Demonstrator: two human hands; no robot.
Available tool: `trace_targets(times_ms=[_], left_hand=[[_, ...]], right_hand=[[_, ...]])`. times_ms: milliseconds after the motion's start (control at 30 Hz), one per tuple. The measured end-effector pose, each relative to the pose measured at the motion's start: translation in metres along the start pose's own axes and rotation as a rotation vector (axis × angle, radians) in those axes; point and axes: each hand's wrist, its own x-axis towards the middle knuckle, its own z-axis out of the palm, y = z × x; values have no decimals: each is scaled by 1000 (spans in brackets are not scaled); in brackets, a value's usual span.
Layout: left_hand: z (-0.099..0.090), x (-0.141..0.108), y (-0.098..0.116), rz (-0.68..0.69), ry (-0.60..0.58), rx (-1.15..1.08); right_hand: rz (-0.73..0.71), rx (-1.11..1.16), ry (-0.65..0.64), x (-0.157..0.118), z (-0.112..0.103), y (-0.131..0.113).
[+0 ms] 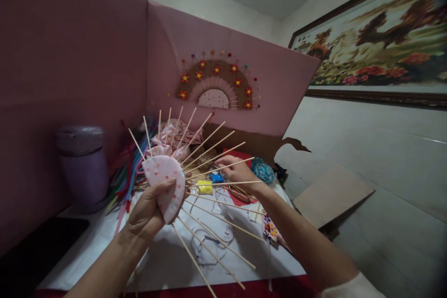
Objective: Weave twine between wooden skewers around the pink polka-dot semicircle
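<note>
My left hand (148, 207) grips a half-round piece covered in pink fabric with red dots (164, 172), thumb on its face. Many thin wooden sticks (209, 144) fan out from the piece's curved edge, like spokes. Behind the sticks, my right hand (239, 174) reaches over the table, its fingers loosely bent and apart; sticks cross in front of it, and I make out nothing in it. Close to its fingertips lie a blue packet (217, 178), a yellow packet (204, 187) and a coil of brown cord (206, 156).
A finished-looking fan with red flowers (216, 70) hangs on the pink board (272, 88). Around the white tabletop (157, 260) are a lilac bin (84, 167), colourful strips (134, 167), blue yarn (262, 170) and red sheets (237, 154). Cardboard (333, 195) leans at right.
</note>
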Motion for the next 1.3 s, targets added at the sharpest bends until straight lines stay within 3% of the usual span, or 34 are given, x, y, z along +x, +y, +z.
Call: trace_targets(times_ms=[167,233,367,667,833,967,1200,1300], left_hand=[[-1,-2,-6,-61,-23,-2],[-1,-3,-7,-80,-28,-4],[1,-5,-9,-115,-45,20],[-2,-9,-18,-157,-93,68],[-4,-9,-27,-205,-148,103],[-6,-10,-34,-233,-132,105],[-4,-14,-37,-209,-170,142],[-4,-13,-35,-146,-134,162]], right_hand=[[-4,528,-274,-58,20,-30],[2,673,-292,-71,31,-39],[170,788,-152,-82,47,-38],[143,588,63,-111,67,-24],[-72,368,110,-123,75,-15],[-150,301,88,-129,77,-8],[-148,263,122,-132,74,-13],[-82,342,146,-131,71,-9]])
